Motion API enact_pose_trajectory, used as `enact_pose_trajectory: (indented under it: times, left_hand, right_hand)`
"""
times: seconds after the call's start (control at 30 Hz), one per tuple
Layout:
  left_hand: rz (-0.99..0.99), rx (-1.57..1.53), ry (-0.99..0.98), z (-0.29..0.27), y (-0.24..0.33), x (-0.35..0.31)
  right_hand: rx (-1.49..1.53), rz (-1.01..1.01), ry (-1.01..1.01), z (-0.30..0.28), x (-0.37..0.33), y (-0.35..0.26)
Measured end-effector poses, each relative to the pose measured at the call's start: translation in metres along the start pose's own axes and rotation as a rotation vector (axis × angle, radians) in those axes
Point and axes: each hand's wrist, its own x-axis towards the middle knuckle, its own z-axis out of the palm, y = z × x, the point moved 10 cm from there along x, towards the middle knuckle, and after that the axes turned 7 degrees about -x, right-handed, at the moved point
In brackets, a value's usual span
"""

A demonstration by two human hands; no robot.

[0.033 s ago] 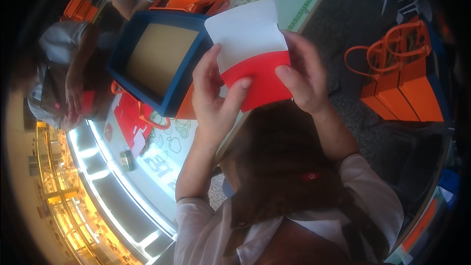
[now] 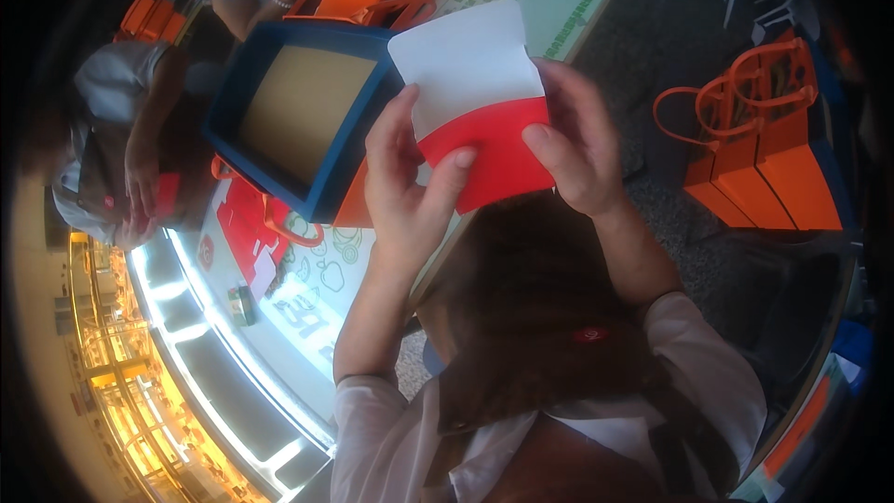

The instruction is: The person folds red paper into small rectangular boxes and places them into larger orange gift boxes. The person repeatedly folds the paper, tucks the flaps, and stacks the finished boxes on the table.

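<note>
Held up in front of me is a red paper envelope (image 2: 489, 154) with its white flap (image 2: 470, 61) raised at the far side. My left hand (image 2: 410, 182) grips its left edge, thumb lying on the red front. My right hand (image 2: 582, 140) holds the right edge in the same way, its thumb pressed on the red face and its fingers behind. The fingertips behind the paper are partly hidden. Whether anything lies inside the envelope cannot be seen.
Left of my hands is a blue box (image 2: 317, 154) with a tan bottom. Red paper pieces (image 2: 244, 228) lie on the printed table (image 2: 312, 303). Orange bags (image 2: 759, 172) stand at the right. At left, a co-worker's hand (image 2: 140, 177) is near a red piece.
</note>
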Motion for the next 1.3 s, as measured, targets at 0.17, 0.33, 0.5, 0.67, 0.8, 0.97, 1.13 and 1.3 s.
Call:
enact_pose_trajectory:
  times: [0.17, 0.33, 0.5, 0.67, 0.8, 0.97, 1.13, 1.3]
  left_hand:
    - [-0.017, 0.021, 0.034, -0.005, 0.0, -0.006]
    - [-0.018, -0.113, -0.046, 0.007, -0.002, -0.001]
    - [-0.084, -0.059, -0.033, 0.004, -0.006, -0.001]
    - [-0.13, -0.013, -0.027, 0.004, -0.002, -0.003]
    - [-0.053, 0.072, -0.021, 0.002, 0.003, -0.003]
    - [-0.088, -0.007, 0.029, -0.002, 0.004, 0.0]
    - [-0.14, -0.071, 0.052, -0.007, -0.003, -0.001]
    - [-0.134, -0.122, 0.022, -0.005, -0.001, 0.0]
  right_hand:
    - [0.057, 0.055, 0.024, 0.006, 0.004, 0.004]
    - [0.022, 0.112, 0.07, 0.003, 0.002, 0.006]
    - [0.01, 0.096, 0.029, 0.005, 0.001, 0.003]
    - [-0.033, 0.157, 0.019, 0.004, 0.001, 0.009]
    - [-0.051, 0.181, 0.031, 0.002, 0.003, 0.01]
    - [0.0, 0.199, 0.038, 0.001, 0.0, 0.008]
    - [-0.002, 0.187, 0.025, 0.004, -0.001, 0.007]
    - [-0.078, 0.19, 0.033, 0.003, -0.003, 0.011]
